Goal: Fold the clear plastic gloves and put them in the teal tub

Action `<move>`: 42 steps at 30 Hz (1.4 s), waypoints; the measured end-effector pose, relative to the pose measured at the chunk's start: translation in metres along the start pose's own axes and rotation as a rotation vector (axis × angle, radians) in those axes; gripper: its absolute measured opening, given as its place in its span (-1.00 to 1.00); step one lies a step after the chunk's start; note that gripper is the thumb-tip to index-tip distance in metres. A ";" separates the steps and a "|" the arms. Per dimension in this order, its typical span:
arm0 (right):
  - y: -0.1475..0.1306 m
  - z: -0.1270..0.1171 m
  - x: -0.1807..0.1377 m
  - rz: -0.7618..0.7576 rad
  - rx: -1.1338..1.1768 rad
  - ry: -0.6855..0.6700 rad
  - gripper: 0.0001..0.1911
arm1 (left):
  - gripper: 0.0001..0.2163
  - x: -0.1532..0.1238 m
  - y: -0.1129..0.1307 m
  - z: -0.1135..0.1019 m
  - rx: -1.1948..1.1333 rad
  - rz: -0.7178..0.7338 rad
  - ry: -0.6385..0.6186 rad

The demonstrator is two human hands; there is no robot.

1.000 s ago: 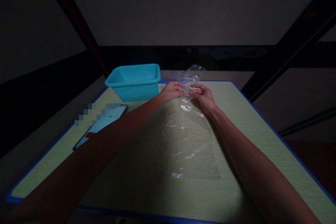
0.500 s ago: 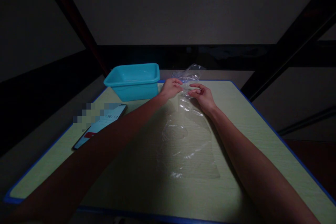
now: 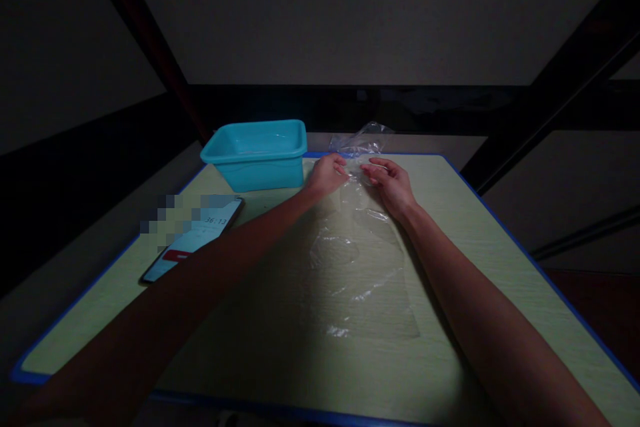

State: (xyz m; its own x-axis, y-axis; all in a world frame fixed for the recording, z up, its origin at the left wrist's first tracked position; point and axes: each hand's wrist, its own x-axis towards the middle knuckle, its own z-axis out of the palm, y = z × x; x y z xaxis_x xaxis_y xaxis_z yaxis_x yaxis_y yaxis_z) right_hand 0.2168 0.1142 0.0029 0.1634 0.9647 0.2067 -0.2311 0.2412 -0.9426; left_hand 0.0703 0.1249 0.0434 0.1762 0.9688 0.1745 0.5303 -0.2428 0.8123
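A clear plastic bag (image 3: 360, 287) lies spread over the table, its wide part toward me and its crumpled far end standing up past the back edge. My left hand (image 3: 327, 175) is closed in a pinch on the left side of the bag's gathered neck. Across from it, my right hand (image 3: 393, 187) grips the same gathered part from the right, thumb and forefinger close together. A small gap separates the two hands, with crinkled plastic between them. How much of the bag the fingertips hold is hard to make out in the dim light.
On the back left of the blue-edged table (image 3: 490, 267) stands a turquoise plastic basin (image 3: 265, 173). A phone (image 3: 220, 223) with its screen lit lies left of my left forearm, partly covered by blurred blocks. A wall rises behind the table.
Both hands stay at the bag's neck, with slight shifts of the fingers; the left hand has dipped a little. The view has moved slightly. The bag lies nearly the same.
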 end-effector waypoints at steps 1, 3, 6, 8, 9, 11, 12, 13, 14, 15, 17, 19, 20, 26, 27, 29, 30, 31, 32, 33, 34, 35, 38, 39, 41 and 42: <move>0.000 0.000 0.000 0.002 0.009 0.007 -0.61 | -0.83 -0.003 0.001 -0.001 0.018 0.018 0.018; -0.002 -0.002 0.000 0.005 0.030 0.020 -0.63 | -0.85 -0.012 0.003 -0.002 0.073 0.091 0.017; -0.005 -0.005 0.000 -0.004 0.068 0.045 -0.67 | -0.85 -0.035 0.004 -0.002 0.293 0.343 -0.107; -0.008 -0.008 0.001 -0.019 0.119 0.075 -0.71 | -0.79 -0.051 0.002 0.000 0.452 0.442 -0.208; -0.009 -0.010 0.001 -0.023 0.155 0.095 -0.73 | -0.75 -0.058 0.001 0.001 0.480 0.457 -0.238; -0.011 -0.013 0.001 -0.014 0.236 0.138 -0.75 | -0.60 -0.069 -0.002 0.004 0.561 0.482 -0.301; -0.012 -0.015 0.000 -0.004 0.270 0.156 -0.76 | -0.52 -0.074 -0.003 0.005 0.607 0.487 -0.329; -0.012 -0.016 0.000 0.005 0.297 0.168 -0.76 | -0.45 -0.077 -0.005 0.007 0.657 0.488 -0.354; -0.013 -0.017 0.000 0.010 0.313 0.173 -0.77 | -0.40 -0.079 -0.006 0.008 0.702 0.483 -0.372; -0.013 -0.018 0.000 0.011 0.317 0.171 -0.78 | -0.36 -0.080 -0.008 0.009 0.735 0.472 -0.384; -0.012 -0.019 -0.001 0.009 0.295 0.146 -0.79 | -0.32 -0.081 -0.010 0.012 0.772 0.457 -0.390; -0.012 -0.019 -0.002 0.006 0.255 0.111 -0.79 | -0.32 -0.082 -0.012 0.013 0.780 0.455 -0.373; -0.012 -0.019 -0.003 0.005 0.234 0.095 -0.79 | -0.32 -0.082 -0.013 0.014 0.777 0.458 -0.362; -0.025 -0.010 -0.004 -0.019 0.157 0.088 -0.84 | -0.31 -0.081 -0.013 0.014 0.736 0.453 -0.357; -0.030 -0.008 -0.004 -0.034 0.125 0.092 -0.86 | -0.31 -0.080 -0.011 0.012 0.715 0.462 -0.356; -0.041 -0.005 -0.007 -0.051 0.026 0.048 -0.89 | -0.32 -0.080 -0.007 0.004 0.652 0.515 -0.343; -0.047 -0.004 -0.011 -0.045 -0.036 -0.007 -0.90 | -0.35 -0.082 -0.004 -0.002 0.612 0.554 -0.331; -0.053 -0.005 -0.016 -0.025 -0.099 -0.082 -0.91 | -0.39 -0.084 -0.001 -0.010 0.569 0.597 -0.320; -0.058 -0.006 -0.023 0.008 -0.160 -0.164 -0.91 | -0.44 -0.088 0.001 -0.018 0.524 0.637 -0.316; -0.062 -0.009 -0.030 0.041 -0.216 -0.245 -0.88 | -0.49 -0.093 0.002 -0.027 0.487 0.664 -0.315; -0.066 -0.012 -0.039 0.060 -0.265 -0.303 -0.85 | -0.54 -0.100 0.002 -0.036 0.456 0.683 -0.313; -0.069 -0.016 -0.049 0.059 -0.309 -0.337 -0.82 | -0.58 -0.106 0.001 -0.045 0.427 0.692 -0.302; -0.074 -0.028 -0.081 -0.071 -0.490 -0.338 -0.80 | -0.70 -0.126 -0.010 -0.063 0.355 0.711 -0.289; -0.075 -0.031 -0.091 -0.146 -0.604 -0.335 -0.81 | -0.73 -0.132 -0.015 -0.067 0.331 0.714 -0.299; -0.077 -0.032 -0.109 -0.316 -0.814 -0.409 -0.86 | -0.76 -0.139 -0.025 -0.070 0.294 0.720 -0.307; -0.078 -0.031 -0.117 -0.415 -0.867 -0.489 -0.86 | -0.76 -0.141 -0.029 -0.071 0.279 0.722 -0.309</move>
State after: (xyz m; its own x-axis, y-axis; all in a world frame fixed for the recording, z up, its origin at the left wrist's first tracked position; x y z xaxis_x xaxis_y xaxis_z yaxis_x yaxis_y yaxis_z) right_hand 0.2453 -0.0209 0.0442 -0.3724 0.8092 0.4544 0.5435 0.5870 -0.5999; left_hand -0.0287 -0.0011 0.0343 0.7497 0.5226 0.4059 0.3786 -0.8419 0.3846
